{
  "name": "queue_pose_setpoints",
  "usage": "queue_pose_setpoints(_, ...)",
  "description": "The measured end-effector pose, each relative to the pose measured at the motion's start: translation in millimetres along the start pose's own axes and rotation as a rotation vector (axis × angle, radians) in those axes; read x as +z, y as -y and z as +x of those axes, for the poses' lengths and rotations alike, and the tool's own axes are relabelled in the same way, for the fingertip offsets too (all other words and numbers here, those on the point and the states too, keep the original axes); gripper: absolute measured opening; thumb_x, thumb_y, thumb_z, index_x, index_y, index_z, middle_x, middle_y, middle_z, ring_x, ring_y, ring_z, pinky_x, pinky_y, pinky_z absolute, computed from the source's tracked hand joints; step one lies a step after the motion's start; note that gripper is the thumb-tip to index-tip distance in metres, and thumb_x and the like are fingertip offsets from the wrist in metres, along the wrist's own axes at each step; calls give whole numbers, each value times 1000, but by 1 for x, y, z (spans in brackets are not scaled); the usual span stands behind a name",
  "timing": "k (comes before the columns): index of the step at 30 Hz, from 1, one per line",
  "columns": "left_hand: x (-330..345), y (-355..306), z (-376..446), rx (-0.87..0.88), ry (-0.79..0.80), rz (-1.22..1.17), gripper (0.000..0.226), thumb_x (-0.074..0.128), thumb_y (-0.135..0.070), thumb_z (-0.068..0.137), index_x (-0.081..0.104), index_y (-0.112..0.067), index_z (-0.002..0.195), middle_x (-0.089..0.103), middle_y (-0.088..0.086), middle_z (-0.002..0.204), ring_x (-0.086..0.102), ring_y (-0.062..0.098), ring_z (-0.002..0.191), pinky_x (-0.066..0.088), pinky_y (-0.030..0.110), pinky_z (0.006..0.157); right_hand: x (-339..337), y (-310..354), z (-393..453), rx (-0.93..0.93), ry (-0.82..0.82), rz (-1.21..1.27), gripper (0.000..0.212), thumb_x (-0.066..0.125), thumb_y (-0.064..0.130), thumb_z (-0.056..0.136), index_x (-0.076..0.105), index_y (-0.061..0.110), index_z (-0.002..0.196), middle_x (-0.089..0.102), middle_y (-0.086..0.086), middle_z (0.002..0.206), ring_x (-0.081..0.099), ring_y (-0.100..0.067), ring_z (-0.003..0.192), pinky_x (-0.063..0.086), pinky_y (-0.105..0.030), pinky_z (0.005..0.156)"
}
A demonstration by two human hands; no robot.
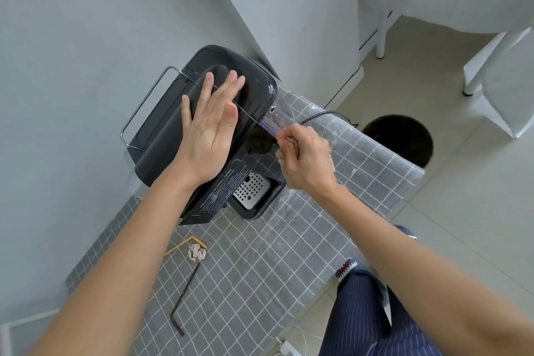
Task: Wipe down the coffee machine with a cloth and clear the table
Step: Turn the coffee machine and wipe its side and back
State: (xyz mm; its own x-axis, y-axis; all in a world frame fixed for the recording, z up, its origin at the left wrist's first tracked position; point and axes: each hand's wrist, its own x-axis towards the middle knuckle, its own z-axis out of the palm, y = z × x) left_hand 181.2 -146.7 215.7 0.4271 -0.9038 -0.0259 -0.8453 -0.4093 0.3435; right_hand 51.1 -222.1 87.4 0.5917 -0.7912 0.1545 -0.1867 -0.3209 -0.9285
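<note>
A black coffee machine [161, 124] stands on the table against the grey wall. My left hand [208, 127] lies flat on its top, fingers spread, holding nothing. My right hand [303, 159] is closed on a small beige cloth [331, 160] and presses it against the machine's right side, near the clear water tank [277, 118]. Most of the cloth is hidden inside the fist. The perforated metal drip tray [251, 189] shows below my hands.
The table wears a grey checked cloth [274, 263]. On it lie a crumpled paper ball [197, 252], a yellow bent strip [180, 246] and a dark bent stick [185, 295]. A black round bin [400, 140] stands on the floor beyond the table's right edge.
</note>
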Motion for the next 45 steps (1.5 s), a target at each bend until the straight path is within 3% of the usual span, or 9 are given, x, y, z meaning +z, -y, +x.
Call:
queue_pose_setpoints(6, -1, -1, -1, -5, 8, -3, 69, -3, -61, 92, 22, -33, 150, 13, -19, 159, -10, 2, 146, -16, 48, 115, 7, -44, -1, 232, 248, -155, 9, 45, 15, 98, 49, 21, 93, 65, 4, 87, 59, -20, 83, 54, -46, 75)
queue_pose_setpoints(10, -2, -1, 0, -6, 4, -2, 68, -3, -61, 92, 22, -34, 150, 14, -20, 158, -10, 1, 146, -15, 50, 116, 2, -29, -10, 536, -118, 243, 14, 50, 22, 99, 53, 13, 110, 63, 3, 97, 60, -7, 85, 56, -41, 86)
queue_pose_setpoints(12, -2, -1, 0, -7, 5, -3, 68, -2, -60, 92, 22, -34, 150, 14, -20, 158, -10, 2, 146, -15, 49, 116, 6, -10, -16, 447, -293, 319, 25, 49, 27, 99, 59, 13, 118, 62, 2, 110, 61, -12, 101, 52, -44, 96)
queue_pose_setpoints(17, -1, -1, 0, -3, -8, 6, 70, -3, -61, 92, 23, -32, 150, 15, -18, 158, -8, 3, 147, -15, 48, 116, 54, 26, -34, 107, -53, 300, 57, 29, 32, 105, 12, 14, 156, 2, -7, 165, -2, -18, 153, 7, -46, 124)
queue_pose_setpoints(25, 0, 0, 1, -6, 1, -13, 65, 0, -57, 93, 22, -33, 150, 14, -18, 159, -9, 4, 147, -17, 47, 115, 82, -45, -55, 479, 38, 288, 54, 23, 33, 107, 6, 19, 157, 6, 4, 165, 0, -7, 151, 7, -35, 125)
queue_pose_setpoints(31, 0, -1, -1, -10, -3, -21, 65, 0, -58, 93, 23, -34, 149, 15, -18, 158, -8, 2, 147, -16, 48, 115, 73, -35, -45, 528, -163, 264, 36, 39, 20, 105, 56, 8, 134, 48, -4, 140, 44, -6, 125, 23, 2, 101)
queue_pose_setpoints(37, 0, -1, 1, -4, -2, -13, 68, -1, -60, 92, 24, -33, 150, 15, -18, 159, -8, 4, 147, -16, 48, 115, 59, -36, -33, 474, -199, 222, 25, 44, 11, 102, 67, 2, 105, 59, -9, 112, 53, -10, 93, 45, -18, 88)
queue_pose_setpoints(41, 0, 0, 0, 0, -7, -9, 68, -1, -61, 93, 24, -33, 150, 15, -19, 158, -8, 4, 147, -16, 47, 115, 54, -18, -33, 414, -254, 225, 23, 47, 9, 99, 68, -1, 103, 59, -7, 106, 53, -9, 89, 38, -2, 81)
queue_pose_setpoints(45, 0, 0, 1, -3, 6, -3, 66, 0, -59, 94, 24, -33, 150, 15, -18, 159, -9, 4, 147, -16, 48, 115, 59, -34, -30, 504, -144, 155, 28, 41, 13, 103, 67, 5, 103, 59, -3, 101, 59, -20, 92, 48, -31, 88)
